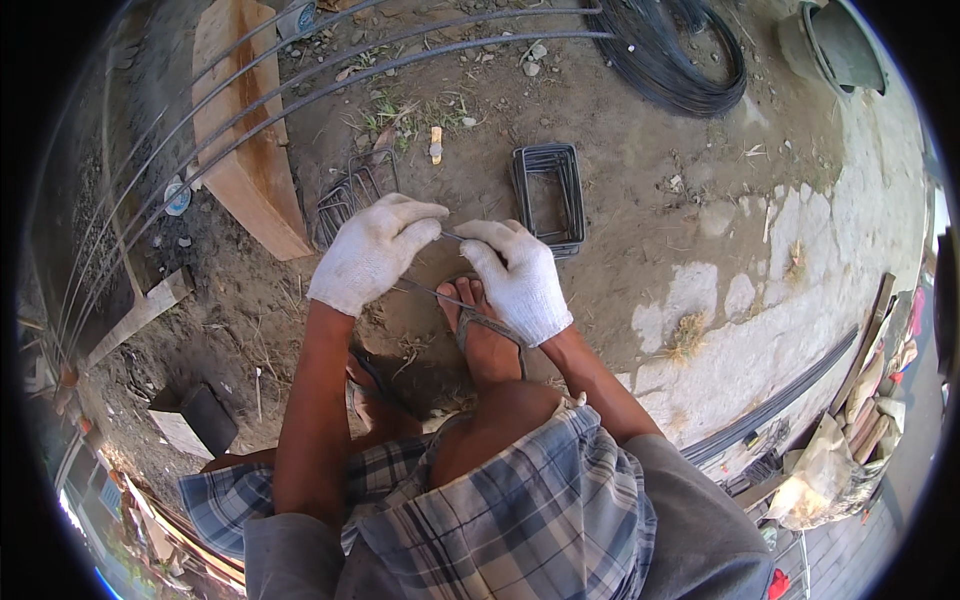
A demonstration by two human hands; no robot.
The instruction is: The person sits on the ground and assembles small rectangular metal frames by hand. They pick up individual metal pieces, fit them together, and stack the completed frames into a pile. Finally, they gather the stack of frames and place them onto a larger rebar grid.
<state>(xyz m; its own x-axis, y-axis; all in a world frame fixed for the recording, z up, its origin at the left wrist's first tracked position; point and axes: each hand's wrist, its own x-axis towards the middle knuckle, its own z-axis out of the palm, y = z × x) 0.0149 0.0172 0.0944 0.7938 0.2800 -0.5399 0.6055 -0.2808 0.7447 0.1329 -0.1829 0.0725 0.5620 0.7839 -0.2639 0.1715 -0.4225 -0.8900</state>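
Observation:
My left hand (370, 252), in a white knit glove, is closed with thumb and forefinger pinching a thin dark steel wire (450, 236). Facing it, my gloved right hand (512, 275) pinches the same wire, so only a short length shows between the fingertips. Below the hands, another thin dark line (412, 286) runs toward my sandalled foot; whether it belongs to the held wire I cannot tell. Just beyond my right hand lies a stack of rectangular steel stirrups (572, 200). More bent steel stirrups (340, 205) rest by my left hand, partly hidden behind it.
Long steel bars (400, 65) arc across the far left, over a wooden beam (245, 150). A coil of dark wire (690, 75) and a bucket (835, 50) stand far right. A hammer-like tool (145, 310) lies left; thin rods (770, 405) lie right.

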